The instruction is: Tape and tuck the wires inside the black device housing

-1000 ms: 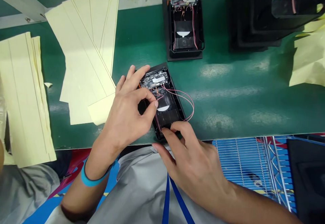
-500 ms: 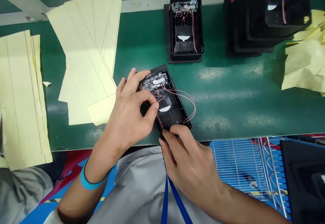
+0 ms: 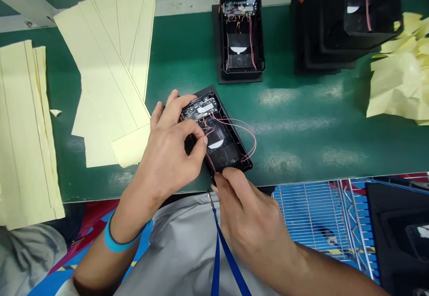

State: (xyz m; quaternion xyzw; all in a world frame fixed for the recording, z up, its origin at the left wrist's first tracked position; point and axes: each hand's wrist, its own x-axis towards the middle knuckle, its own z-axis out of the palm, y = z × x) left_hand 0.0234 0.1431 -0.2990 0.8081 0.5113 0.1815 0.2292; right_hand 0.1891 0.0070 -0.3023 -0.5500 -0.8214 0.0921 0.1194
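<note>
Nearest are the person's grey shirt (image 3: 181,251) and a blue lanyard (image 3: 216,260) hanging down its front; a blue wristband (image 3: 115,242) circles the left wrist. The left hand (image 3: 170,148) is closed over the upper end of a black case (image 3: 228,153), its fingers curving around the circuit board (image 3: 200,109) and one fingertip pinching a pink wire (image 3: 246,128) just below the board. The right hand (image 3: 251,211) is curled at the case's lower edge, its fingertips (image 3: 223,173) pressed together there; they may hold the wire or the case rim, as the view is too blocked to tell. The case lies tilted on a green bench (image 3: 284,153), near its front edge and between both hands; a white half-disc (image 3: 216,144) shows inside, with the wire looping out over the right side. Below the bench on the right is a wire rack (image 3: 311,215), with a black tray (image 3: 398,238) on it. To the left of the case lie overlapping yellow paper strips (image 3: 107,63), with a second pile (image 3: 27,130) beyond them at the bench's left side. Farther up sits a second open case (image 3: 237,36); to its right is a stack of black cases (image 3: 335,23), then crumpled yellow paper (image 3: 395,86).
</note>
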